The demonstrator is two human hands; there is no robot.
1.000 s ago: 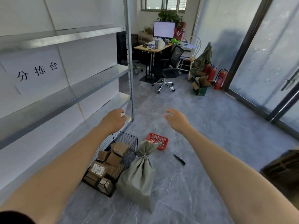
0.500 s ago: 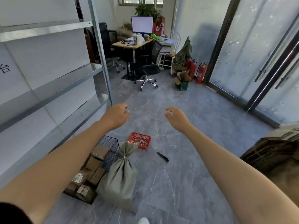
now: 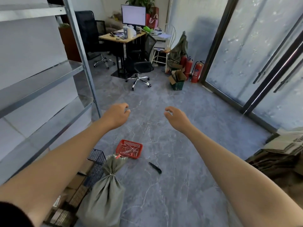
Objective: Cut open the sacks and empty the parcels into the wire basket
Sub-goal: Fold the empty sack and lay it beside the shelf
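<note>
A grey-green sack (image 3: 105,195), tied at the neck, stands on the floor at lower left. It leans against the black wire basket (image 3: 96,157), which holds several cardboard parcels (image 3: 75,181), partly hidden by my left arm. A black knife (image 3: 155,167) lies on the floor to the sack's right. My left hand (image 3: 117,117) and my right hand (image 3: 176,118) are stretched out in front of me, well above the floor. Both have loosely curled fingers and hold nothing.
A red tray (image 3: 129,149) of cut ties sits beyond the sack. Metal shelving (image 3: 49,76) runs along the left. Flattened sacks and cardboard (image 3: 282,151) pile up at the right. A desk, office chairs (image 3: 139,68) and fire extinguishers (image 3: 196,72) stand at the back, glass doors on the right.
My view has swung to the right and away from the shelving. The basket and sack have slid to the lower left of the frame. Both hands stay outstretched and hold nothing.
</note>
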